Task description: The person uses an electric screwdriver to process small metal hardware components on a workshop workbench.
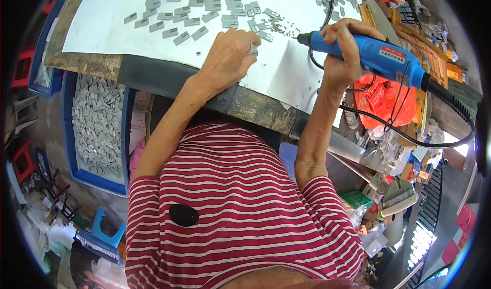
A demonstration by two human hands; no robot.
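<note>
My right hand is wrapped around a blue electric screwdriver, held nearly level with its thin bit pointing left. My left hand rests at the near part of the white sheet, thumb and fingers pinching a small grey plastic piece, mostly covered by the fingers. Tiny screws lie loose just beyond, between the left hand and the bit. Many flat grey plastic pieces are spread over the sheet on the far side of the left hand.
A blue crate full of grey pieces stands below the table's left side. The table's worn edge runs close to my body. Black cable loops from the screwdriver on the right, near a red plastic bag.
</note>
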